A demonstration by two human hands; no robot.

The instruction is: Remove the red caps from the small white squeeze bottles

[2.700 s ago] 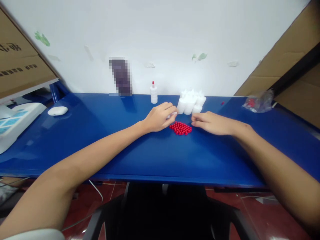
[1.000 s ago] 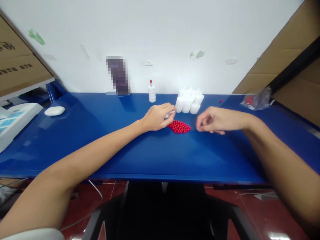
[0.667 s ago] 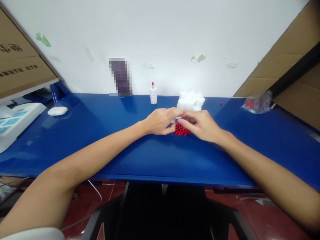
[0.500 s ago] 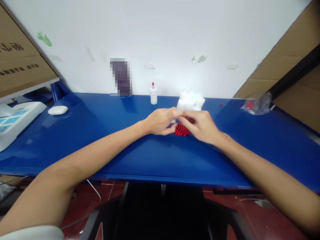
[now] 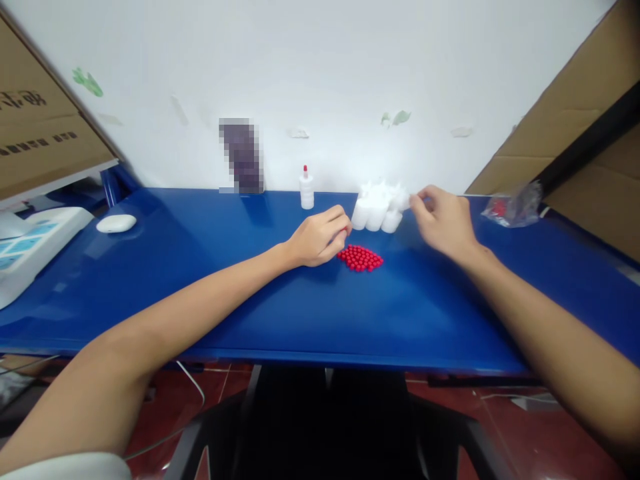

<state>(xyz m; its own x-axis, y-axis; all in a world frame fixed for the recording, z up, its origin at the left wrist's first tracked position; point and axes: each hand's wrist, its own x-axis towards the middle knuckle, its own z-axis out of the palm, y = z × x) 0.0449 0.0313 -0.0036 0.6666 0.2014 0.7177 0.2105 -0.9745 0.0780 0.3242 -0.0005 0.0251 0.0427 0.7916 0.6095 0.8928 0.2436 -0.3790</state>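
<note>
Item one, my right hand (image 5: 443,223): fingers pinched at the right-hand edge of the cluster of white bottles (image 5: 379,205), thumb and forefinger closed on one small white plastic bottle there. Item two, my left hand (image 5: 317,237): curled loosely, fingertips drawn together just left of the red caps; whether it grips anything I cannot tell.

Item three, the red caps (image 5: 361,257): a flat heap of small round glossy pieces, lying loose on the table between my two hands, in front of the bottles.

Item four, the cluster of white bottles: short cylinders, matt plastic, standing packed together near the back edge. Their contents cannot be seen.

Item five, a capped bottle (image 5: 307,188): white, slim, with a red tip, upright and alone left of the cluster.

Item six, the table (image 5: 200,287): smooth glossy blue top.

Item seven, a clear plastic bag (image 5: 513,204) at far right, crinkled, with red pieces inside.

Item eight, a white mouse (image 5: 116,223) at far left, beside a white device (image 5: 25,243) with blue panels.

Item nine, a cardboard box (image 5: 35,127) upper left, printed with dark characters too blurred to read.
</note>
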